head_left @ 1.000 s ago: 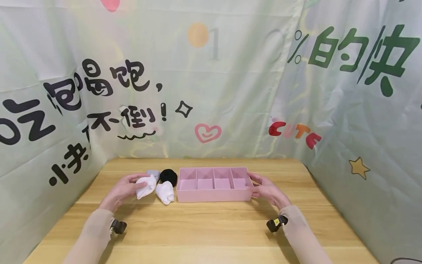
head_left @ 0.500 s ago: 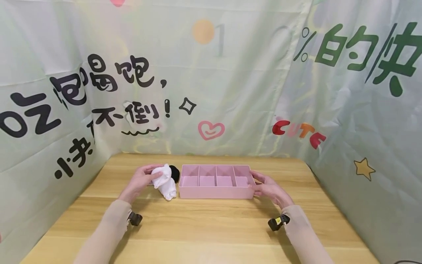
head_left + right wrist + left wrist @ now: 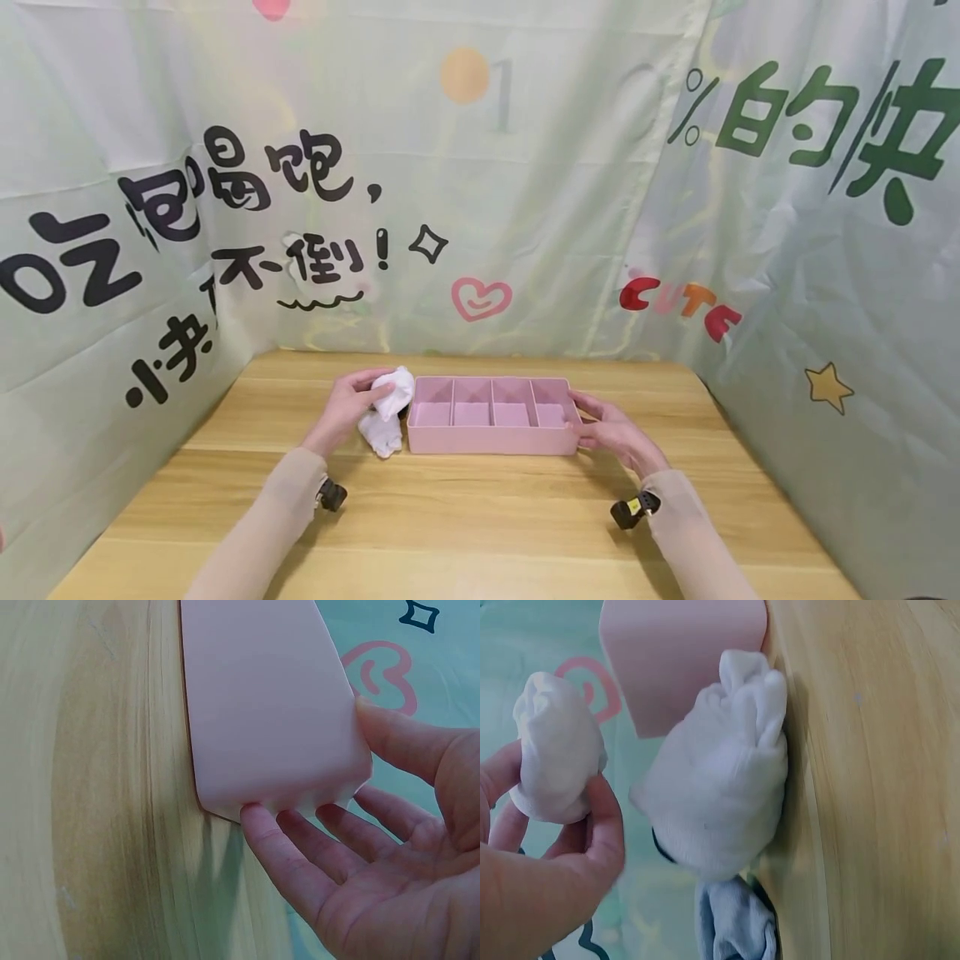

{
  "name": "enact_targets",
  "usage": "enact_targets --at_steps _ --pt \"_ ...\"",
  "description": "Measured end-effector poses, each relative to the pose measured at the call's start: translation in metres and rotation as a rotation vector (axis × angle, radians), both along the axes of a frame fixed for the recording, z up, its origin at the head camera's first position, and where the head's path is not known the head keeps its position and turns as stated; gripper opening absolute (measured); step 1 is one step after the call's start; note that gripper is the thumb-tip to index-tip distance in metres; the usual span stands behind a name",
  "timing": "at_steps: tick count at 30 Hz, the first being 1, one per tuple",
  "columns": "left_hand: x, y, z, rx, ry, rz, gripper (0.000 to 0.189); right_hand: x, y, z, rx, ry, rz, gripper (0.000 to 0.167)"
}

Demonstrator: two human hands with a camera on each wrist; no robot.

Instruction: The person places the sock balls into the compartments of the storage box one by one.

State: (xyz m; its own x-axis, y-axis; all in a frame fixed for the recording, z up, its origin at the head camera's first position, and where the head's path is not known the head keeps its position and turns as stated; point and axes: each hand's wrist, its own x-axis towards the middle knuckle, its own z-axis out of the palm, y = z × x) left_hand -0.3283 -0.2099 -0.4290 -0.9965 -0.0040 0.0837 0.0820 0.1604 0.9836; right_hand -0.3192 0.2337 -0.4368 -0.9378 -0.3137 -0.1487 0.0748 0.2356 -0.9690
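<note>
Left of the pink four-compartment box, the left hand pinches a rolled white sock between thumb and fingers; a weak pinch could drop it onto the second sock just beside the box. At the box's right end, the right hand grips with spread fingers; too strong a push could slide it.

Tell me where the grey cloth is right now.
In the left wrist view, the grey cloth is at the bottom edge near the middle, just below the white bundle on the table, with that bundle between it and the pink box.
</note>
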Motion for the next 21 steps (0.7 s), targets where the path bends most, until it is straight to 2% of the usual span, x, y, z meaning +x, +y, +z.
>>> enact_targets --at_steps 5,11,17,21 --pt "-0.001 0.013 0.002 0.001 -0.014 0.006 0.044 0.000 0.000 -0.001 0.004 0.000 0.004 0.074" --pt "-0.004 0.029 0.005 -0.041 0.014 -0.052 0.045 -0.002 0.002 -0.002 0.009 0.004 0.003 0.074" --pt "-0.011 0.040 0.002 -0.112 0.035 -0.037 0.041 -0.003 0.002 -0.003 0.007 0.000 0.002 0.074" --pt "-0.011 0.046 0.001 -0.166 0.069 -0.019 0.038 -0.002 0.001 -0.002 0.007 0.000 -0.003 0.073"
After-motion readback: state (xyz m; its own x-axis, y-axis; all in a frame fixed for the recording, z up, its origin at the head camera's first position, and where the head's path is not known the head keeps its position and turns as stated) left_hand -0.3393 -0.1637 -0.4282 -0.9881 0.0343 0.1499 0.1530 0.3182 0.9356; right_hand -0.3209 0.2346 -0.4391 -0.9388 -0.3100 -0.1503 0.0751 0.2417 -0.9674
